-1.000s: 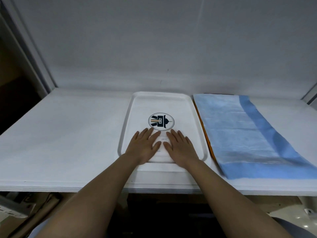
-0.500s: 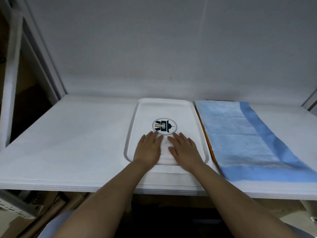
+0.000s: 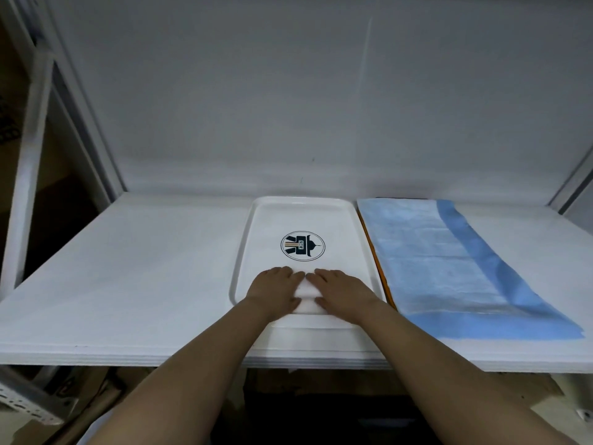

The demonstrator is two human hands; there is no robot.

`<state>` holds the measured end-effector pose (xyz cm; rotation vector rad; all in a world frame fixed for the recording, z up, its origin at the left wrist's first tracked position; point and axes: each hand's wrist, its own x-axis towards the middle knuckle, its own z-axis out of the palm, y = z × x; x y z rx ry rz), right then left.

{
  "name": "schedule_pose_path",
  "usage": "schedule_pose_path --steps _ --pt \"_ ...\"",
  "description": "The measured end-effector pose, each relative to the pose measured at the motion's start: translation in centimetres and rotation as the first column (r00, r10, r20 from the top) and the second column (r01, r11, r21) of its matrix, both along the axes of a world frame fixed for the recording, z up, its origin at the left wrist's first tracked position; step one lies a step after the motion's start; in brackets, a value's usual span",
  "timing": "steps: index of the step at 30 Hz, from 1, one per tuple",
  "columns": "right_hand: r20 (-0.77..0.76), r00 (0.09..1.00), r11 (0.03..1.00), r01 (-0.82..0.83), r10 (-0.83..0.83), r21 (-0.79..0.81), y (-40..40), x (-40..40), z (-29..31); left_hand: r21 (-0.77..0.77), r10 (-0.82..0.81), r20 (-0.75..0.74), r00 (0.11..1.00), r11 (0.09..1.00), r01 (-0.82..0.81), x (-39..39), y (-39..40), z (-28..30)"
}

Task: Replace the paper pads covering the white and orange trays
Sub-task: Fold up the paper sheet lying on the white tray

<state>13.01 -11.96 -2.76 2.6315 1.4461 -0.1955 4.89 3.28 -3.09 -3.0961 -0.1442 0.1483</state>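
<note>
Hands lie flat, side by side: left hand [image 3: 275, 292] and right hand [image 3: 341, 292], fingers straight, pressing the near end of the smooth white tray [image 3: 247, 239], below its round emblem [image 3: 302, 246]. Just right, a crinkled blue paper pad [image 3: 449, 268] covers the orange tray [image 3: 378, 268], only an edge showing.

This looks like a plain work or storage room, not a home. A bare white table [image 3: 128, 277] stands against a blank grey-white wall [image 3: 288, 107], boxed in by pale metal frame posts [image 3: 29, 175] at the left. On it lie a white serving tray [image 3: 247, 239] printed with a round logo [image 3: 302, 246], of the canteen kind, and a blue disposable pad [image 3: 449, 268]. Under the table edge, a perforated metal bracket [image 3: 25, 403] and brown cardboard [image 3: 529, 393] show.
</note>
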Motion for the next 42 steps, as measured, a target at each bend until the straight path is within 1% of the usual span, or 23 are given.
schedule_pose_path --steps 3,5,8,10,11,13,15,18,20,22,23,25,27,28,31,33,35,37,39,40,42 --pt "0.074 0.997 0.998 0.010 -0.015 0.068 0.1 -0.3 0.2 0.084 0.031 0.020 0.999 0.996 -0.033 0.1 -0.7 0.7" --pt "0.106 0.994 0.995 0.002 -0.013 0.105 0.1 -0.5 0.7 0.099 0.051 0.034 0.998 0.994 -0.054 -0.1 -0.8 1.2" --pt "0.186 0.982 0.985 -0.062 0.032 0.158 -0.2 -1.0 2.0 0.105 0.034 0.090 0.995 0.993 -0.043 -0.7 -0.4 2.0" --pt "0.219 0.974 0.976 -0.106 0.064 0.188 -0.6 -1.6 3.2 0.067 0.025 0.110 0.994 0.997 -0.033 -1.5 -0.1 3.0" --pt "0.225 0.972 0.972 -0.119 0.072 0.204 -0.7 -1.7 3.8 0.025 0.021 0.110 0.994 0.999 -0.024 -1.8 0.1 3.3" --pt "0.219 0.973 0.964 -0.121 0.068 0.239 -1.1 -2.0 5.1 -0.110 0.032 0.094 0.995 0.994 -0.021 -2.6 0.4 4.2" --pt "0.195 0.980 0.949 -0.102 0.044 0.300 -1.4 -2.4 6.5 -0.266 0.062 0.081 0.995 0.963 -0.039 -3.6 0.6 5.3" --pt "0.123 0.992 0.917 -0.031 -0.020 0.399 -1.9 -3.3 8.6 -0.435 0.112 0.096 0.989 0.899 -0.059 -4.9 0.7 6.9" --pt "0.011 0.998 0.883 0.048 -0.060 0.467 -2.3 -4.0 9.6 -0.518 0.122 0.093 0.988 0.854 -0.057 -5.6 0.6 7.9" --pt "-0.103 0.992 0.850 0.111 -0.067 0.514 -3.0 -4.9 10.7 -0.575 0.114 0.065 0.991 0.817 -0.056 -6.5 -0.2 9.1" --pt "-0.139 0.988 0.843 0.126 -0.062 0.523 -3.2 -5.1 10.9 -0.584 0.098 0.030 0.995 0.810 -0.062 -6.6 -0.6 9.6" --pt "-0.151 0.987 0.850 0.127 -0.058 0.510 -3.7 -5.7 11.5 -0.557 0.059 -0.045 0.997 0.827 -0.074 -7.1 -1.4 10.6" --pt "-0.117 0.990 0.867 0.122 -0.074 0.482 -4.1 -6.4 11.8 -0.557 0.033 -0.070 0.997 0.828 -0.066 -7.6 -2.2 11.3" --pt "-0.095 0.992 0.875 0.116 -0.081 0.469 -4.3 -6.6 11.9 -0.586 0.028 -0.064 0.998 0.808 -0.061 -7.8 -2.5 11.4" --pt "-0.069 0.995 0.878 0.091 -0.066 0.470 -5.0 -7.5 12.3 -0.669 0.071 0.019 0.997 0.742 -0.040 -8.6 -3.9 12.0" --pt "-0.105 0.993 0.853 0.100 -0.054 0.512 -5.4 -8.0 12.5 -0.650 0.084 0.110 0.990 0.760 0.008 -8.9 -4.6 12.1" --pt "-0.189 0.981 0.797 0.151 -0.048 0.585 -6.0 -8.5 12.6 -0.649 0.113 0.170 0.979 0.760 0.024 -9.5 -5.1 12.2" --pt "-0.303 0.953 0.721 0.226 -0.023 0.655 -6.5 -8.9 12.5 -0.696 0.153 0.191 0.970 0.717 0.024 -10.2 -5.5 12.1" --pt "-0.363 0.932 0.674 0.263 0.008 0.690 -6.8 -9.5 12.3 -0.732 0.189 0.194 0.963 0.681 0.014 -10.8 -5.7 11.8" --pt "-0.364 0.931 0.669 0.262 0.015 0.696 -7.0 -9.8 12.1 -0.732 0.195 0.192 0.962 0.681 0.008 -11.1 -6.0 11.8" --pt "-0.317 0.949 0.694 0.228 0.001 0.683 -7.3 -10.8 11.8 -0.698 0.183 0.200 0.963 0.716 0.009 -11.9 -6.7 11.6"
